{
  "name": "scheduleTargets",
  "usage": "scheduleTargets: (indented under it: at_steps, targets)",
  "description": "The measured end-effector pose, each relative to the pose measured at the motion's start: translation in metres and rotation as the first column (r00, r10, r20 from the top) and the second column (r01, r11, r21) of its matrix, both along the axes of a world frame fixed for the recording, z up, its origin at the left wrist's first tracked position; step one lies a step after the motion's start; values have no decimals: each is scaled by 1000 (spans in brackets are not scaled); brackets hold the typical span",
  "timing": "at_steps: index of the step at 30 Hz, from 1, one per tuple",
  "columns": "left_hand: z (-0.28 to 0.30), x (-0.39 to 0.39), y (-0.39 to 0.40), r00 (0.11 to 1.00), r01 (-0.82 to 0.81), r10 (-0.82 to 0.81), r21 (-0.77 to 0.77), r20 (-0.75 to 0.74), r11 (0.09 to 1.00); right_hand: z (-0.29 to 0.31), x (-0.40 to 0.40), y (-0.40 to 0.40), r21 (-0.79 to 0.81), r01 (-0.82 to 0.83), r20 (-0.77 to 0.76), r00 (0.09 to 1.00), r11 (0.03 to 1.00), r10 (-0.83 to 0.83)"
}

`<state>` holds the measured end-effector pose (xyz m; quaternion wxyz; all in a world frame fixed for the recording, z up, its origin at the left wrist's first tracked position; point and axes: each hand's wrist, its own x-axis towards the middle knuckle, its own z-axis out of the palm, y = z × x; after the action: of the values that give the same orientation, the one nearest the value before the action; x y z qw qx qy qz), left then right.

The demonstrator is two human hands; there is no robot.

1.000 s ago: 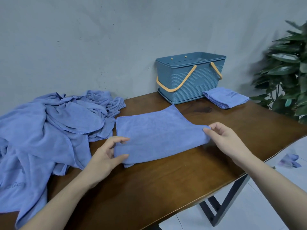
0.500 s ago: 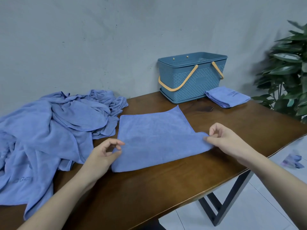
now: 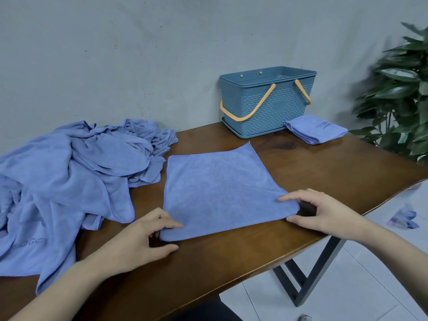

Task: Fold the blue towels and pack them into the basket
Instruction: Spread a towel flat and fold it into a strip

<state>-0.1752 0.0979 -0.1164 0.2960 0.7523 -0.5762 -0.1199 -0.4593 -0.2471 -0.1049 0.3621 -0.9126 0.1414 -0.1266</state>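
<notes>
Head view, nearest you: your left hand [image 3: 141, 237] sits at the near-left corner of the flat towel [image 3: 222, 188], thumb and fingers closed lightly on that corner, and your right hand [image 3: 324, 212] has the near-right corner the same way, index finger lying on top of the cloth and thumb at the edge below it. Both look like pinches on the hem rather than flat presses, though how far the thumbs tuck under the fabric you cannot tell from here. The towel lies spread as a near-square on the wooden table [image 3: 231, 269], smooth, with its far corner pointing toward the basket. You are, by the look of it, at the start of a fold on this piece: corners secured, nothing lifted yet. The next move calls for raising both near corners together and carrying them over to meet the far edge, keeping the hem lines matched so the halves stack squarely. To your left, the pile of unfolded towels [image 3: 69, 177] spills across the table and just touches the flat towel's left side, so most of the work remains. Farther back, the blue basket [image 3: 266, 105] stands against the wall with its orange handles down, and one folded towel [image 3: 316, 128] rests on the table just beside it, not yet packed.
</notes>
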Motion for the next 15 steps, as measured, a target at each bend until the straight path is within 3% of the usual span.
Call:
scheduleTargets:
  at_steps: [6,9,12,15]
  targets:
    - [-1,-1,-3,980,-131,155,-184,125,974,-9,6,-3,-308,-3,19,1000,951,9]
    - [0,2,-7,981,-165,183,-239,59,957,-12,6,-3,-371,64,113,993,926,-23]
    - [5,-5,-11,966,-232,188,-264,-179,936,-8,7,5,-245,91,210,977,965,-39]
    - [12,-13,-18,927,-333,245,-326,-282,885,-2,10,14,-15,16,296,955,1000,-11]
